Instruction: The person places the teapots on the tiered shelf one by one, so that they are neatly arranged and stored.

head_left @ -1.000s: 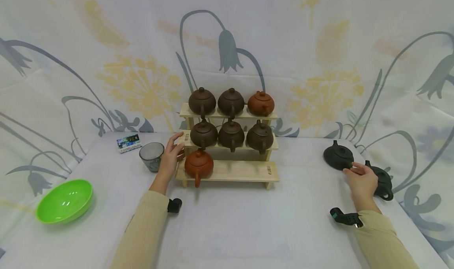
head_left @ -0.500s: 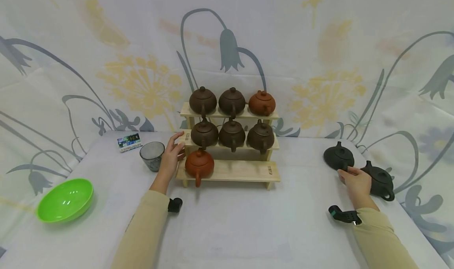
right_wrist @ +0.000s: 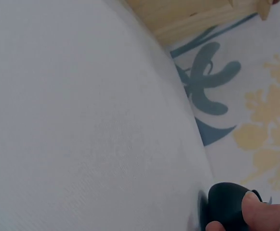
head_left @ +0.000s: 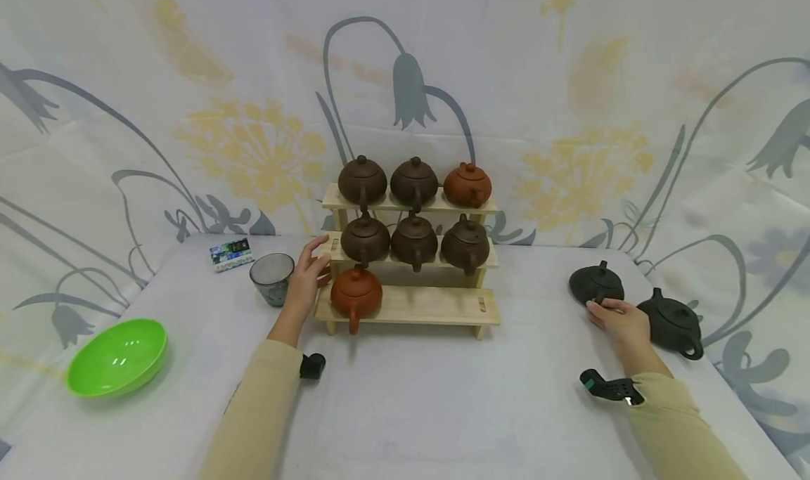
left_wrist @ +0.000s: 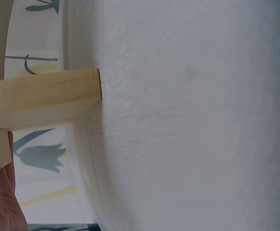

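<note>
At the right of the head view my right hand (head_left: 623, 329) pinches the handle of a flat black teapot (head_left: 595, 282), close over the table. The right wrist view shows the dark body of this black teapot (right_wrist: 224, 204) with thumb and fingertip against it. A second black teapot (head_left: 673, 323) stands just right of that hand. My left hand (head_left: 302, 283) grips the left end of the middle shelf of a three-step wooden stand (head_left: 436, 304). In the left wrist view its fingers reach behind the wood (left_wrist: 43, 96), partly hidden.
Brown teapots (head_left: 414, 241) and a reddish one (head_left: 467, 185) fill the upper two shelves. An orange-red teapot (head_left: 356, 294) sits at the left of the bottom shelf. Left of the stand are a grey glass cup (head_left: 272, 276), a small printed box (head_left: 230, 255) and a green bowl (head_left: 117, 359).
My right hand has taken the black teapot by its handle and shifted it slightly left and toward me, away from the second black teapot. The left hand stays at the stand.
</note>
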A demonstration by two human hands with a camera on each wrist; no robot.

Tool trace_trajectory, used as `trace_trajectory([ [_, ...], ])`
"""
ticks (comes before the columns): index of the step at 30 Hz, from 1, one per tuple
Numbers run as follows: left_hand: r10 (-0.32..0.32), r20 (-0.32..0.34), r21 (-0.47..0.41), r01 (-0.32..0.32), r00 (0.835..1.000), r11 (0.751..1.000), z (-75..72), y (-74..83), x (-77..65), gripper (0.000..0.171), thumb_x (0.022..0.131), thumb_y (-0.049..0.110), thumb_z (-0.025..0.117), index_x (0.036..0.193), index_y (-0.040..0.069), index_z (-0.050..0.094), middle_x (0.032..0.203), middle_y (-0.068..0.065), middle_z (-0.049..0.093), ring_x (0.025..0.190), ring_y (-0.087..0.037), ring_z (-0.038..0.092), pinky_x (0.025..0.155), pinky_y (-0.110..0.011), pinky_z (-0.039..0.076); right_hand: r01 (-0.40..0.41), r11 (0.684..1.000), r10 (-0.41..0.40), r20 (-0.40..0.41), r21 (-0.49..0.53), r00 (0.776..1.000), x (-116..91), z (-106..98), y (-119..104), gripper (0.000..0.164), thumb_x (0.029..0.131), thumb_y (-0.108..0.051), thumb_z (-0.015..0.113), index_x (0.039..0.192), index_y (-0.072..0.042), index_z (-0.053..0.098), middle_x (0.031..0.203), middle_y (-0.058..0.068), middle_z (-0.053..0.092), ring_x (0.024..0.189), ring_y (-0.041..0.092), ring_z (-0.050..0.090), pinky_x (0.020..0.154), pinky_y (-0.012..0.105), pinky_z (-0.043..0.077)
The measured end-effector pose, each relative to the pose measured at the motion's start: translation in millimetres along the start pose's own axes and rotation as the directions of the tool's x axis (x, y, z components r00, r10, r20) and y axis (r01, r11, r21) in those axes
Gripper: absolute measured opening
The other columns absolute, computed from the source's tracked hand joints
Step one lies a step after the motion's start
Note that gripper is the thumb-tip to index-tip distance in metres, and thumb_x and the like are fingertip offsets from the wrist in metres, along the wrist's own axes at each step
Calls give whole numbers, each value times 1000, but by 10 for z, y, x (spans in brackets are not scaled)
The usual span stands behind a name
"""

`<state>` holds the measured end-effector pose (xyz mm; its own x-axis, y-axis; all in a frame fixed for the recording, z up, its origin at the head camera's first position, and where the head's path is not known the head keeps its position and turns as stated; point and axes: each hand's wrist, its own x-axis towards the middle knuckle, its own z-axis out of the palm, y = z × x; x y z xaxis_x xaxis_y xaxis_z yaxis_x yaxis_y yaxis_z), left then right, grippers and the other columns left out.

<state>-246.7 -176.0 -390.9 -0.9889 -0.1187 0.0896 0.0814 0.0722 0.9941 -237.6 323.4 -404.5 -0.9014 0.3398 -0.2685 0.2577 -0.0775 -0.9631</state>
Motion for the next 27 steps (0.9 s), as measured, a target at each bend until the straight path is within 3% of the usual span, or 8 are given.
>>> trace_trajectory([
  [3, 0, -4, 4, 0, 1000, 1000, -1, -2, 1, 43, 101, 23, 41, 144, 19, 35, 125, -21, 48, 113, -30, 49, 94, -40, 39, 11, 1000, -10, 23, -23, 1000, -53, 39, 15, 26, 83, 5, 64, 104, 5, 48, 74, -10, 56, 62, 2, 62, 68, 20, 51],
  [5, 2, -3, 7, -2, 1000, 1000, -3, -1, 1, 43, 101, 23, 41, 144, 19, 35, 125, -21, 48, 113, -29, 49, 94, -39, 39, 11, 996, -7, 43, -91, 999, -110, 64, 17, 35, 85, -1, 65, 113, 7, 47, 69, -13, 57, 63, 1, 63, 80, 24, 49],
  [7, 5, 0, 11, -5, 1000, 1000, -4, 2, 0, 43, 101, 23, 41, 144, 19, 35, 126, -21, 49, 113, -29, 50, 93, -39, 39, 14, 989, -3, 71, -150, 997, -173, 88, 14, 47, 85, -7, 67, 123, 10, 42, 70, -15, 57, 66, 0, 63, 94, 31, 40],
  [10, 8, 2, 7, -8, 1000, 1000, -7, 7, -6, 43, 101, 22, 40, 144, 19, 35, 127, -21, 48, 114, -29, 50, 94, -40, 39, 29, 973, 0, 129, -229, 992, -283, 142, 5, 56, 87, -14, 67, 128, 10, 38, 74, -17, 57, 71, -1, 62, 103, 38, 29],
  [15, 11, 1, 10, -11, 1000, 1000, -9, 3, -10, 44, 101, 23, 40, 144, 18, 34, 127, -21, 49, 113, -29, 50, 94, -40, 39, 109, 951, -48, 208, -290, 977, -457, 237, -14, 57, 87, -19, 67, 126, 12, 39, 85, -14, 57, 77, -4, 60, 91, 27, 42],
  [20, 12, 1, 13, -12, 1000, 1000, -8, -3, -2, 44, 101, 23, 40, 144, 18, 34, 125, -21, 49, 112, -29, 50, 93, -38, 40, 195, 912, -92, 283, -362, 955, -654, 291, -80, 50, 89, -24, 64, 121, 10, 47, 89, -11, 60, 82, -2, 61, 93, 32, 42],
  [24, 7, 1, 8, -7, 1000, 1000, -10, -2, 3, 43, 101, 22, 41, 144, 19, 35, 124, -21, 49, 112, -29, 50, 93, -39, 40, 261, 911, -142, 353, -318, 925, -796, 307, -127, 40, 89, -18, 65, 113, 11, 51, 88, -6, 63, 85, 6, 64, 80, 17, 46],
  [27, 2, 1, 4, -2, 1000, 1000, -11, -6, 2, 43, 101, 21, 41, 143, 20, 35, 124, -20, 49, 112, -29, 50, 93, -39, 40, 291, 918, -169, 397, -270, 902, -891, 314, -154, 32, 89, -12, 64, 108, 11, 53, 88, -3, 63, 85, 9, 65, 75, 13, 45],
])
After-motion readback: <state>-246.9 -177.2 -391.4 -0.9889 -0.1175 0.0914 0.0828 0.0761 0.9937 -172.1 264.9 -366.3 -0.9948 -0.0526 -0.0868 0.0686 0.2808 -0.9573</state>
